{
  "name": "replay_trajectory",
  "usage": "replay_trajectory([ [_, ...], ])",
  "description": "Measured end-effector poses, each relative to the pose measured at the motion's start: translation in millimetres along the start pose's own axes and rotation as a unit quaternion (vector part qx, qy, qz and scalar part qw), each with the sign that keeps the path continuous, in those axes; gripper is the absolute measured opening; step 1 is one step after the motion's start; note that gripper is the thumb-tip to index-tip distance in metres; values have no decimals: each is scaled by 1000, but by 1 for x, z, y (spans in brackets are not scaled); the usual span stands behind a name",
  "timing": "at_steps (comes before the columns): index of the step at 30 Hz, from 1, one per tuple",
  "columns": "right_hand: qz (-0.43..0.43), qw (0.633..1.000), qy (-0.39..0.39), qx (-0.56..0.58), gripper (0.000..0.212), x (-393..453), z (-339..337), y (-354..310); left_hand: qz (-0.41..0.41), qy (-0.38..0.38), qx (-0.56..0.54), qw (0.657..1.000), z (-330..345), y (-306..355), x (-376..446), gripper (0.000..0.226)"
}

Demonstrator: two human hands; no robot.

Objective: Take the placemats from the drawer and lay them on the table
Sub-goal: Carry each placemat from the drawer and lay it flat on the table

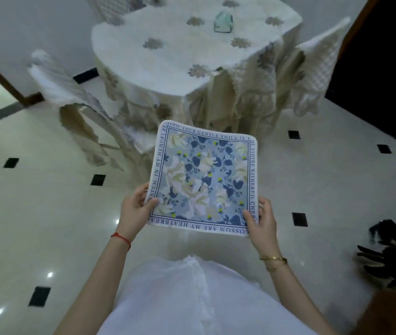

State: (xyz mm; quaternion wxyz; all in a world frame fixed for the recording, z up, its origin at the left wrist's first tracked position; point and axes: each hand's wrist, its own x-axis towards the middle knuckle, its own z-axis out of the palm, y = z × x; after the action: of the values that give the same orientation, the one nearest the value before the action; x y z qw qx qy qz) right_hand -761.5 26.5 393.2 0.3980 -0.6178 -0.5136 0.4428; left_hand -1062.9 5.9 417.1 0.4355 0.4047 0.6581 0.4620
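The square fabric placemat with blue and cream flowers and a printed text border [203,180] is off the table [168,68], held flat in the air above the pale tiled floor [47,201], between the person and the table's near edge. The left hand [135,209] pinches the mat's near left corner, thumb on top; the right hand [261,220] pinches the near right corner the same way. Each grip is clamped on the mat.

The likeliest trouble from here is the mat's far half. It is soft cloth held only along its near edge, so it may sag or fold under as it goes down and land creased. The table's white cloth with grey flower patches [192,39] hangs in loose folds, and a dragged mat could rumple it. A white-covered chair [66,93] stands close at the table's left edge and could get in the way of the walk up.

No drawer is in view. A small pale green object [223,21] sits near the table's far edge; what it is cannot be told.
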Motion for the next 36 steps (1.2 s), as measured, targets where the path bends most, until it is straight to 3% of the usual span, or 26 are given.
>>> replay_trajectory([
  [5, -22, 998, -63, 2, 28, 16, 136, -37, -2, 70, 14, 997, -129, -13, 28, 36],
  [10, -32, 996, -81, -5, 25, 41, 219, -72, -3, 99, 7, 995, -206, -12, 67, 39],
  [19, -53, 996, -71, -6, 30, 136, 318, -110, -5, 114, -10, 993, -270, -4, 195, 40],
  [29, -71, 996, -51, 26, 28, 293, 412, -188, 20, 112, 13, 993, -321, 57, 391, 35],
  [36, -55, 998, -32, 14, 29, 369, 469, -219, 26, 75, 25, 997, -355, 77, 503, 33],
])
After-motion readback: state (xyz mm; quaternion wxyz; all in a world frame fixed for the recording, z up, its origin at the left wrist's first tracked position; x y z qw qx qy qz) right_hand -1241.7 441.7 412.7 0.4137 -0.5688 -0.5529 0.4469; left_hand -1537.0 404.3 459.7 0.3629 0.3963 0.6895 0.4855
